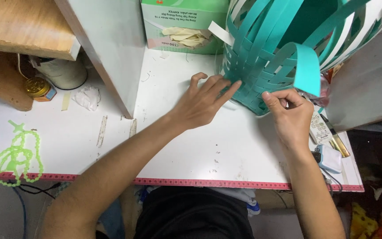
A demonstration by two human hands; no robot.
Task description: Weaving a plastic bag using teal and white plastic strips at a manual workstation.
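— What is nearest you?

— The counter (226,150), white with a red measuring strip along its front edge. A green bead string (16,155) lies at my far left.

— And your hands?

— My left hand (202,104) lies with fingers spread and apart, fingertips pressing the woven side of the teal basket (253,66). My right hand (288,110) has its grip pinched together on a loose teal strip (307,66) that curls up from the weave.

— Where does the basket stand?

— On the counter just beyond my hands, half-woven, strips standing loose above.

— Anything else?

— A remote control (320,128) beside my right hand, and a green box of gloves (177,26) behind, left of the basket.
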